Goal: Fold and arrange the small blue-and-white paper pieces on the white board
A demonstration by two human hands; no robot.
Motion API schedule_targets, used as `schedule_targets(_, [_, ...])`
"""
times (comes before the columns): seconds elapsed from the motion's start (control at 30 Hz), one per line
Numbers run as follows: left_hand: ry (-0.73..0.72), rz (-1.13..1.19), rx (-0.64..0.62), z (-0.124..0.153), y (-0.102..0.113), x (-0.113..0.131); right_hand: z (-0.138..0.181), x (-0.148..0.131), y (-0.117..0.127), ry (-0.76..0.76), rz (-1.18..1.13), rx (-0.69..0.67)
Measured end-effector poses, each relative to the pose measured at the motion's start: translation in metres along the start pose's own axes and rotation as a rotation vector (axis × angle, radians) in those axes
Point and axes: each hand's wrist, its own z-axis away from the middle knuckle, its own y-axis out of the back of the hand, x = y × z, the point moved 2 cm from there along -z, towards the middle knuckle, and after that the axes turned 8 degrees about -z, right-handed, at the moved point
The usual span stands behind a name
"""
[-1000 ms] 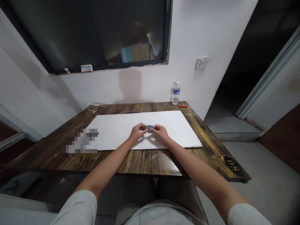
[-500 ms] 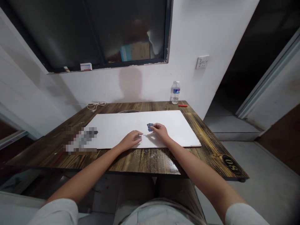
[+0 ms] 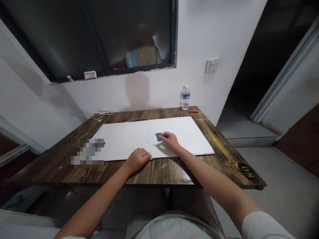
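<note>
My right hand rests on the white board and pinches a small blue piece between its fingertips. The piece sits just left of those fingers, low over the board. My left hand lies at the board's near edge with its fingers curled under. Whether those fingers hold anything is hidden. The two hands are apart, the left one nearer to me.
The board covers much of a dark wooden table. A water bottle and a red pen stand at the far right corner. A white cable lies at the back left. A blurred patch covers something at the left.
My left hand let go of the blue piece and drew back toward me to the board's near edge. My right hand kept the piece in nearly the same spot.
</note>
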Motion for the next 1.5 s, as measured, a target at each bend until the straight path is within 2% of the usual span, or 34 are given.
schedule_targets(0.1, [0.052,0.064,0.035,0.003,0.002,0.001,0.001,0.0,-0.002,-0.006,-0.009,-0.056])
schedule_targets(0.2, [0.169,0.143,0.059,0.004,0.001,-0.002,0.003,-0.003,-0.005,-0.013,-0.021,-0.156])
schedule_targets(0.33, [0.479,0.318,0.131,0.001,-0.006,-0.01,0.007,-0.01,-0.008,-0.014,-0.011,-0.262])
schedule_targets(0.43, [0.701,0.558,0.186,-0.002,-0.016,-0.012,0.01,-0.015,-0.012,-0.025,0.004,-0.302])
schedule_targets(0.53, [0.82,0.805,0.213,-0.007,-0.024,-0.009,0.012,-0.018,-0.016,-0.033,0.019,-0.325])
schedule_targets(0.63, [0.892,0.859,0.255,-0.009,-0.026,-0.007,0.015,-0.019,-0.021,-0.067,-0.018,-0.366])
schedule_targets(0.77, [0.898,0.78,0.329,-0.009,-0.022,-0.008,0.019,-0.019,-0.03,-0.114,-0.138,-0.449])
schedule_targets(0.93, [0.848,0.675,0.314,-0.008,-0.019,-0.009,0.021,-0.019,-0.035,-0.116,-0.143,-0.485])
schedule_targets(1.23, [0.723,0.413,0.316,-0.01,-0.014,-0.012,0.022,-0.023,-0.035,-0.073,-0.092,-0.465])
schedule_targets(1.33, [0.646,0.249,0.348,-0.01,-0.012,-0.019,0.019,-0.022,-0.033,-0.085,-0.128,-0.397])
schedule_targets(1.4, [0.614,0.106,0.318,-0.008,-0.013,-0.023,0.015,-0.022,-0.029,-0.095,-0.164,-0.321])
schedule_targets(1.5, [0.584,-0.068,0.119,-0.005,-0.018,-0.026,0.01,-0.018,-0.02,-0.129,-0.227,-0.212])
